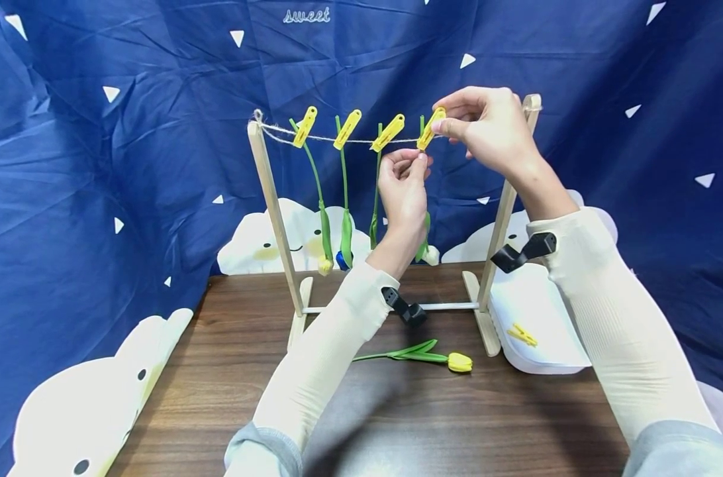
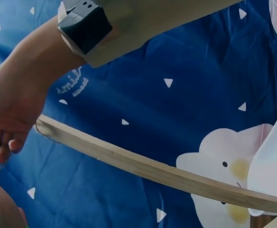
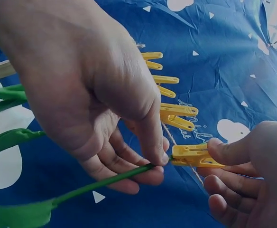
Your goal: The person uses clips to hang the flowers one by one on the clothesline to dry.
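Observation:
My right hand point(image 1: 495, 126) pinches a yellow clothespin point(image 1: 431, 130) at the right end of a row on a twine line point(image 1: 322, 138). Just below, the fingers of my left hand point(image 1: 404, 192) pinch the green stem point(image 3: 105, 181) of a white tulip point(image 1: 431, 256), which hangs bloom down. In the right wrist view the stem's end meets the clothespin's tip, and the twine passes at the clip. To the left, a yellow tulip point(image 1: 325, 265) and a blue tulip point(image 1: 342, 259) hang from clothespins. Another clipped stem point(image 1: 374, 222) has its bloom hidden behind my left arm.
A wooden stand point(image 1: 272, 199) carries the twine between two posts. On the brown table point(image 1: 230, 397) lies a loose yellow tulip point(image 1: 459, 362). Right of the stand, a white tray point(image 1: 531, 298) contains yellow clothespins point(image 1: 522, 334). A blue curtain point(image 1: 159, 165) hangs behind.

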The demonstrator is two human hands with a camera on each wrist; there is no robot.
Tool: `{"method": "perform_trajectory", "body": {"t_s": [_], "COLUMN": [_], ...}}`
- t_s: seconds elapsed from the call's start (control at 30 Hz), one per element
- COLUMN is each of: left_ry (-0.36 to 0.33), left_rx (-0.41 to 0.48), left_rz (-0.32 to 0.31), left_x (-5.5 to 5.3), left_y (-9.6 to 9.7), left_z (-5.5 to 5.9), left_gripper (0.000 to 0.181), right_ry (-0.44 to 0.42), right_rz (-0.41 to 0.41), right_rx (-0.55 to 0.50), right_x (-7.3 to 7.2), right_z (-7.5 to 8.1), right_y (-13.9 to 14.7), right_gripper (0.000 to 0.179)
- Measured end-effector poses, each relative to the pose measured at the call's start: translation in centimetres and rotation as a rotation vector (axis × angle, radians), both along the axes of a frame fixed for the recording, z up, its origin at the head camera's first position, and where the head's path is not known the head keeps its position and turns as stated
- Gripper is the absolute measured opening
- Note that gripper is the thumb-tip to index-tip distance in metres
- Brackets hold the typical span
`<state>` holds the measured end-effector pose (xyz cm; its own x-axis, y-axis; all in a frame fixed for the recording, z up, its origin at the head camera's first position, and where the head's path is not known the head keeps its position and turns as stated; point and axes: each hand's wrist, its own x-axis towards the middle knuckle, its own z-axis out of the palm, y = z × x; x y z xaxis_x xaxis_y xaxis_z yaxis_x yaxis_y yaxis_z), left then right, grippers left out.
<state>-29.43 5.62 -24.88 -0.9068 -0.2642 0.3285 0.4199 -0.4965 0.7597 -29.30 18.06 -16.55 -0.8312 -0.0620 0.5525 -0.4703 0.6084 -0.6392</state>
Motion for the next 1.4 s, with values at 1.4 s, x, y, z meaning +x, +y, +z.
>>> {"method": "perform_trajectory", "body": {"t_s": [1.4], "left_ry": [0.202], "left_rx": [-0.383], "left_rz": [0.025], "left_x": [4.5], "left_y": [-4.1], "left_z": [-1.9], "left_gripper": [0.013], "right_ry": [0.166], "right_rz": [0.107], "right_rx": [-0.25], "right_x": [3.5], "right_z": [-3.7], "right_y": [4.6], "right_gripper": [0.004]}}
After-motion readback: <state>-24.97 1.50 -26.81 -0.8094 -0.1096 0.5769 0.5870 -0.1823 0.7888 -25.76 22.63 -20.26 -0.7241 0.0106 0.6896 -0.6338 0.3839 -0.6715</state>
